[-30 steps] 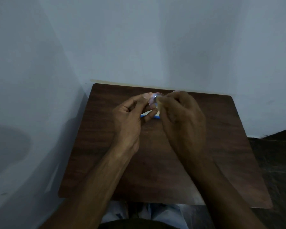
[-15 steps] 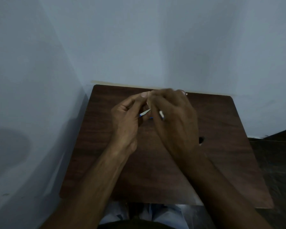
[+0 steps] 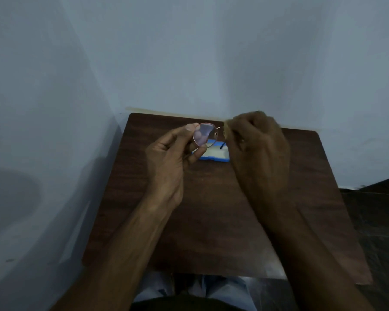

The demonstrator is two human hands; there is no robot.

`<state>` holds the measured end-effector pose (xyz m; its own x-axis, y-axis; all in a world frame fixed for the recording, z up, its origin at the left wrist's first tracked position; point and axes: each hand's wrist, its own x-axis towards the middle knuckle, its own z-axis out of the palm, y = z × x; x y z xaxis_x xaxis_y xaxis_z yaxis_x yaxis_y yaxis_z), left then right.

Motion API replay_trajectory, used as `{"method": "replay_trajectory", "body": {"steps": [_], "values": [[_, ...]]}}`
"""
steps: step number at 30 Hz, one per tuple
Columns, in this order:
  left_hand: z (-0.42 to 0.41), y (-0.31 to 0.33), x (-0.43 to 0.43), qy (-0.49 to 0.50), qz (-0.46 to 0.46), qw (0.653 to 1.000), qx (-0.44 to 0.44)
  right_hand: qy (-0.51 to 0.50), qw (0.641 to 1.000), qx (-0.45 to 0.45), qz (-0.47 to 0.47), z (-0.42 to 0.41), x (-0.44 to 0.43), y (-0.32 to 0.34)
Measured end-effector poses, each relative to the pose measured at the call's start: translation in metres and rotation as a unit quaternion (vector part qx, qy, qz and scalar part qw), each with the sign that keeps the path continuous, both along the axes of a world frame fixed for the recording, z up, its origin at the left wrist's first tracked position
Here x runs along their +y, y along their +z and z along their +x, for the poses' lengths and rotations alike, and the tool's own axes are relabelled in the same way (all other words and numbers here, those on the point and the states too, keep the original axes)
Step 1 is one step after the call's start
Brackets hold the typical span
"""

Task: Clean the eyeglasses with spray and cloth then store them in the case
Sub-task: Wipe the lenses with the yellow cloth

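Pinched between left hand [image 3: 166, 162] thumb and fingers was one round lens rim of the eyeglasses [image 3: 204, 136], held up above the dark wooden table [image 3: 211, 221]. Right hand [image 3: 258, 149] curled tight round a pale cloth [image 3: 226, 130] at the other lens, itself hidden. Just beyond, under the glasses, a blue case [image 3: 213, 156] lay on the table, pale inside showing, near the far edge by the wall [image 3: 211, 63]

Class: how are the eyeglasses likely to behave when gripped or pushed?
The eyeglasses probably weigh little: the left hand holds them by a fingertip pinch. Their thin wire rim likely bends under pressure. The smooth lens may be slippery; the right hand grips the other side through a cloth.
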<state>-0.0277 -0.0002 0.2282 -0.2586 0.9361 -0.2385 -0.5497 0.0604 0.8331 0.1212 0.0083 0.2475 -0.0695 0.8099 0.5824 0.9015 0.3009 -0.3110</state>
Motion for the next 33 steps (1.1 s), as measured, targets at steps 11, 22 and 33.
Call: {"method": "replay_trajectory", "body": {"steps": [11, 22, 33], "values": [[0.0, -0.001, -0.002, 0.007, 0.004, 1.0, 0.02, 0.028, 1.0, 0.001, -0.01, -0.01, 0.004, -0.003], [-0.01, 0.004, 0.006, 0.031, 0.0, 0.999, 0.02, 0.023, 0.996, 0.09, 0.007, 0.015, 0.001, 0.001], [-0.017, 0.006, 0.012, 0.013, -0.007, 1.0, -0.014, 0.059, 0.998, -0.001, 0.019, -0.007, -0.009, -0.012]]}}
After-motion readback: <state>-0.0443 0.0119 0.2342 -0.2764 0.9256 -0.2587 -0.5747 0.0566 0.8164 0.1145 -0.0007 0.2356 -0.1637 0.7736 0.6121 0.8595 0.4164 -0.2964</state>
